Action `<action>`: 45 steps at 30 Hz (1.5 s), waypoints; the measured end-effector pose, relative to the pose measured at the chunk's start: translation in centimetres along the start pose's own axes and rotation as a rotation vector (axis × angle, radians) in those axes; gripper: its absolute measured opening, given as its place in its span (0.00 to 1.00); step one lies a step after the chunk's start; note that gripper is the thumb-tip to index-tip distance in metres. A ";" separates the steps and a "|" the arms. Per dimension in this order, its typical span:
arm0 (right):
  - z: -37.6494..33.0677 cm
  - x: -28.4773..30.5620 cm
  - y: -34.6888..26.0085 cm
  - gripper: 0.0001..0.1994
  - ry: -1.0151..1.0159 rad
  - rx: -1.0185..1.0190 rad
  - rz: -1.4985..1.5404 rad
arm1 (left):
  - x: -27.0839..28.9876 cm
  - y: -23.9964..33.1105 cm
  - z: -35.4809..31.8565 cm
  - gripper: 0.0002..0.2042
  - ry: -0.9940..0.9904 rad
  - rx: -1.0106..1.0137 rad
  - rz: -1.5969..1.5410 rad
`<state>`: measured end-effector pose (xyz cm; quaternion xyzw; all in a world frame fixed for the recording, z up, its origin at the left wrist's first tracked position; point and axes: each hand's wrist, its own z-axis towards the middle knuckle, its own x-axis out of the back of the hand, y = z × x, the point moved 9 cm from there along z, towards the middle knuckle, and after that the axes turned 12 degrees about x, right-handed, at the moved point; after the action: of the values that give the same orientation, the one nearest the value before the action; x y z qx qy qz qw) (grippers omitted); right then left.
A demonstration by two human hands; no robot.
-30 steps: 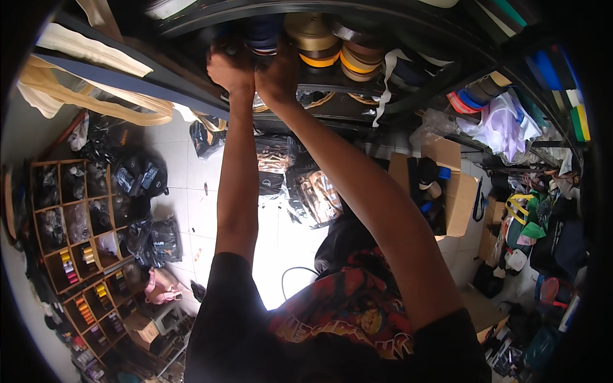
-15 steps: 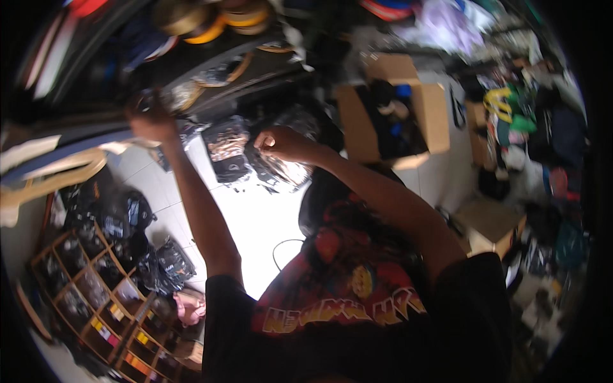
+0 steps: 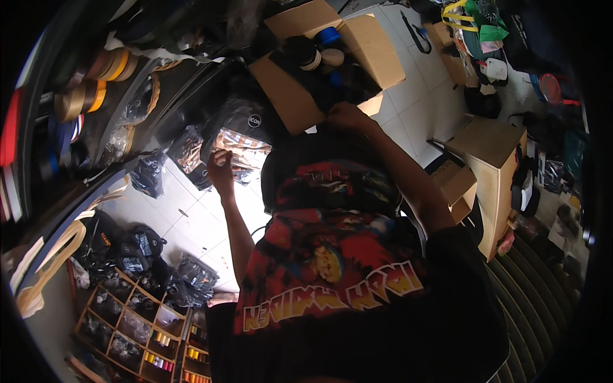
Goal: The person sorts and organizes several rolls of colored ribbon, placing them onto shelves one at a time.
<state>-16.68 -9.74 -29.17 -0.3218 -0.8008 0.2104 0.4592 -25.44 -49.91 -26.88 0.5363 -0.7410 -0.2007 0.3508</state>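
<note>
My left hand (image 3: 220,169) is in front of the brightly lit brown-and-white patterned package (image 3: 246,148), its fingers bent together; what they hold, if anything, is too small to make out. Behind that package is a black bag (image 3: 239,115) with a round white-edged badge. My right hand (image 3: 350,119) is curled beside the near edge of an open cardboard box (image 3: 287,92); its fingers are in shadow and any thing in them is hidden. The box holds dark round items and a blue-topped one (image 3: 328,36). Dark cloth-like material (image 3: 329,153) lies below my right hand, against my body.
Ribbon rolls (image 3: 105,70) fill a rack at the upper left, above wooden hangers (image 3: 57,262). A compartment shelf (image 3: 124,319) with thread spools stands at the lower left, near black plastic-wrapped packages (image 3: 191,277). At the right is a wooden cabinet (image 3: 485,153).
The view has turned, so the cardboard box appears farther left. My left hand has come down from the rack to the patterned package. My right hand has moved from the packages to the box.
</note>
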 end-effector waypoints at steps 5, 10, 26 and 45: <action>0.2 0.7 7.2 0.14 0.039 -0.026 -0.015 | -6.9 -1.4 -3.6 0.13 -0.139 0.072 0.168; 0.1 4.9 10.2 0.12 0.358 -0.127 -0.090 | -11.2 -0.3 -4.2 0.09 -0.131 -0.077 0.285; 4.9 11.0 8.7 0.26 0.276 0.321 -0.187 | -28.4 11.4 -5.2 0.12 -0.011 -0.386 0.351; 6.8 2.8 14.3 0.13 0.008 0.262 -0.242 | -36.0 5.5 -4.1 0.24 -0.030 -0.669 1.207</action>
<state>-19.02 2.04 -39.92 -0.1610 -0.7977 0.2550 0.5223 -19.59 -14.00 -31.37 -0.1098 -0.8130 -0.1957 0.5374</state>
